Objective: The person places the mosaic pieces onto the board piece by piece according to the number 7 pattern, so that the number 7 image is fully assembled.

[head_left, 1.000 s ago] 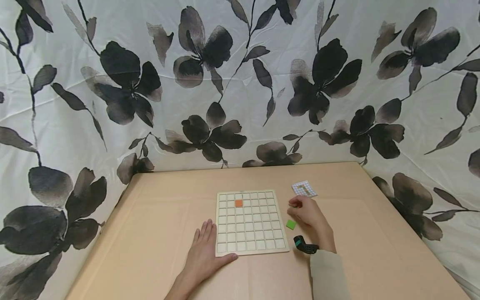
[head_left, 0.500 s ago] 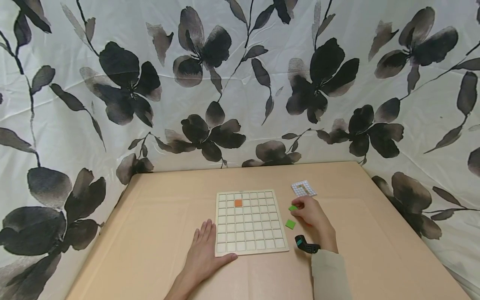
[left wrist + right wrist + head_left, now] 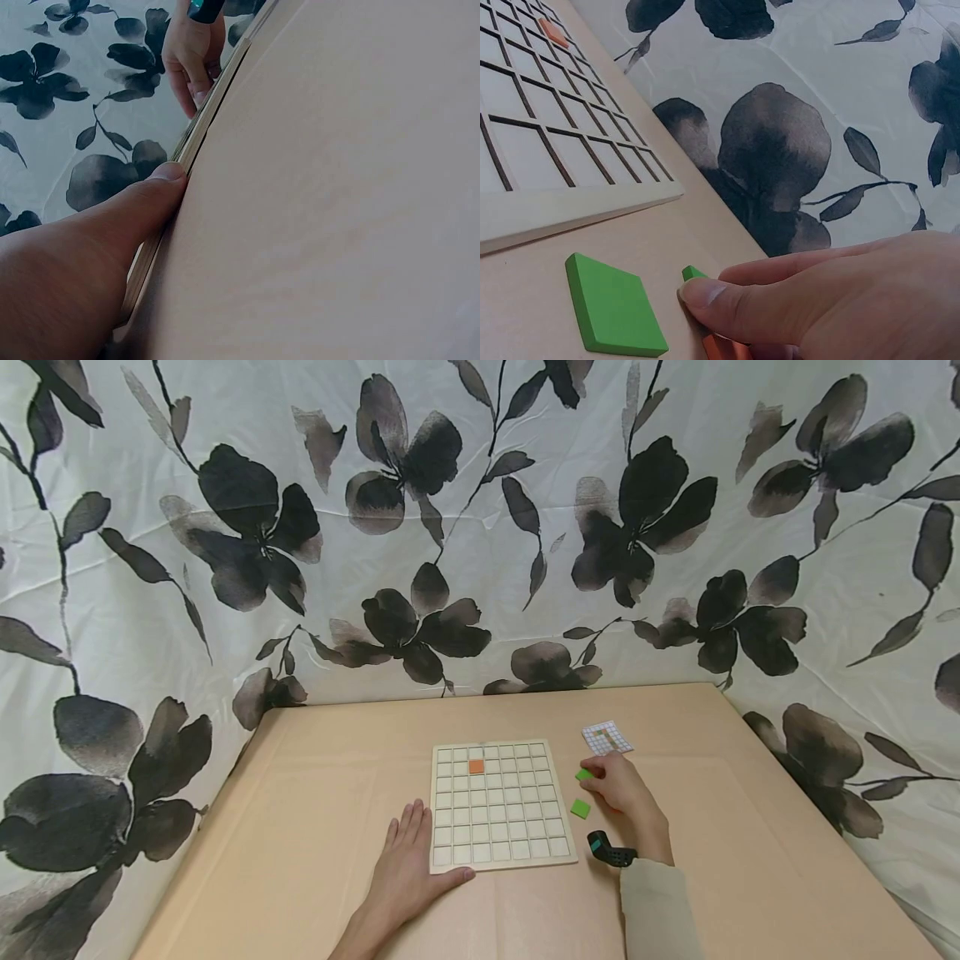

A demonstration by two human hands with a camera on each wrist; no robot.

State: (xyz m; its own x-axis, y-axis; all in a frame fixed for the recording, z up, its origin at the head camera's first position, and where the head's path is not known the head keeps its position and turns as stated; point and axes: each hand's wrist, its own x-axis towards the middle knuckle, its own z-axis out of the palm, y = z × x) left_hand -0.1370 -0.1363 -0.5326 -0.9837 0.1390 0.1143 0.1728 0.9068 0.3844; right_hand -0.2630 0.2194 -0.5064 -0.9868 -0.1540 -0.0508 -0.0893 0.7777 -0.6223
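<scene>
A pale wooden grid board [image 3: 501, 865] lies on the table, with one orange square tile [image 3: 476, 767] in a far-row cell. My left hand [image 3: 403, 864] rests along the board's left side with straight fingers, its thumb on the near edge; the left wrist view shows that thumb against the wooden rim. To the right of the board, my right hand [image 3: 621, 789] pinches a small green tile [image 3: 693, 272] between thumb and fingers, which partly hide it. A second green tile [image 3: 581, 808] lies flat nearer me. Beneath the right hand shows part of another orange tile [image 3: 726, 348].
A small card printed with a coloured grid pattern [image 3: 606, 737] lies beyond the right hand. A black band [image 3: 611, 850] is on the right wrist. The tan table [image 3: 330, 777] ends against a hanging white cloth with dark flowers [image 3: 525, 560].
My right fingers have shifted slightly, and the green tile at their tips, mostly hidden a second ago, now shows. The left hand and the board stay put.
</scene>
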